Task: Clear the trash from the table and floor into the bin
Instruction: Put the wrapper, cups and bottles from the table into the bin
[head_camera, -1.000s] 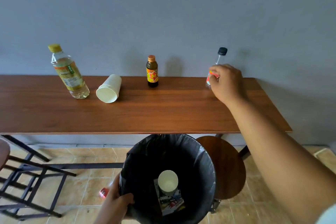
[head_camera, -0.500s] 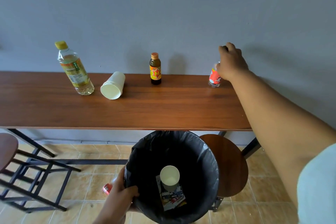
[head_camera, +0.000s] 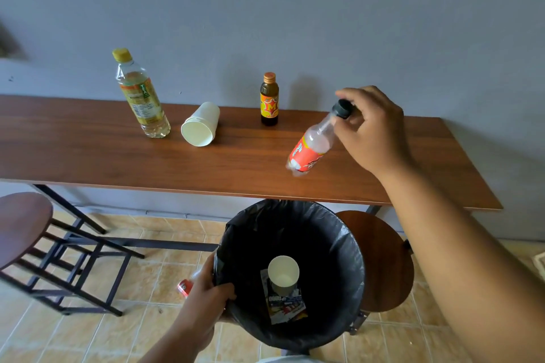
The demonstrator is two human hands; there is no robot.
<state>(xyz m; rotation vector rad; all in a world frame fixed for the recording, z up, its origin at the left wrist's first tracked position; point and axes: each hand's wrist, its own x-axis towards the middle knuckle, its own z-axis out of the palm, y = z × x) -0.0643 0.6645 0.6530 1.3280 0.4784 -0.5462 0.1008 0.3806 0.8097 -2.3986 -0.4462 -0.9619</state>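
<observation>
So the right hand (head_camera: 373,130) has the little clear bottle (head_camera: 312,146) pinched by its black cap, grip closed right at the top, and the bottle hangs off it at a slant. Long axis runs from the cap, up and to the right, down-left to the base, with the orange label end pointing roughly toward the bin (head_camera: 348,247). It's off the worktop (head_camera: 88,156) and over its front part, not yet past the edge. The bin mouth sits just below and in front of that edge, so I'd say the drop is mostly a pull toward the person and down.

The left hand (head_camera: 206,298) is wrapped over the bin's near-left rim, gripping the black liner, holding it steady. Inside there's already a paper cup (head_camera: 283,271) and a printed wrapper (head_camera: 287,306).

Still on the worktop: a tea bottle (head_camera: 141,94) standing, a white cup (head_camera: 200,124) on its side, and a small brown bottle (head_camera: 269,99) by the grey wall. On the tiled floor, just beside the left hand, there's something red (head_camera: 185,287), probably a can, mostly hidden. Stools on both sides, one tucked right behind the bin, so it's a bit tight down there.
</observation>
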